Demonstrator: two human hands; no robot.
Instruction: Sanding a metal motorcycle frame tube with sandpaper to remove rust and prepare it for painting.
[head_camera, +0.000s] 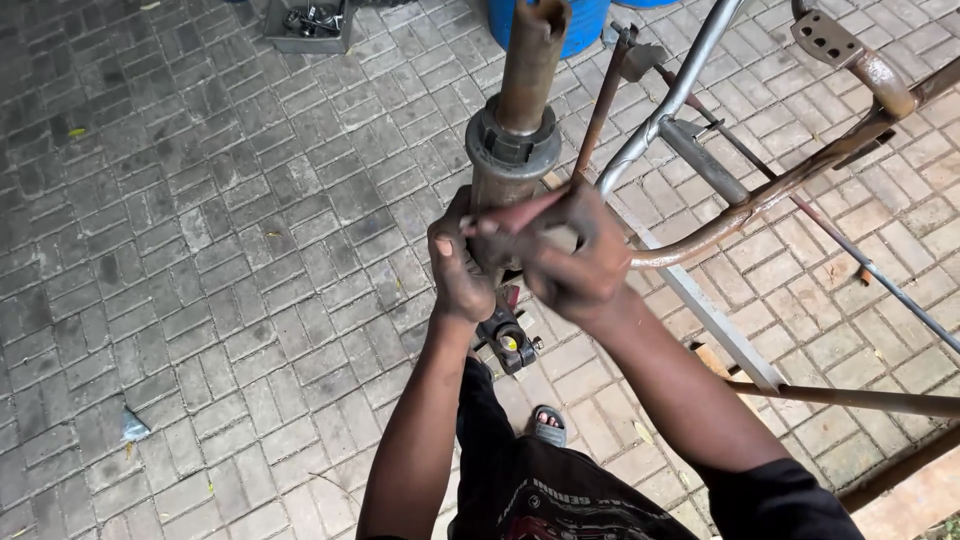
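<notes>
Rusty tube | left hand, right hand grips clasped round it | open paving left

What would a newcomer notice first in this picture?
First, the two greasy hands, left hand and right hand, clasped around the rusty steering column at the centre. Next, the bent rusty frame tubes stretching right, and the blue barrel at the top edge on the brick paving.
</notes>
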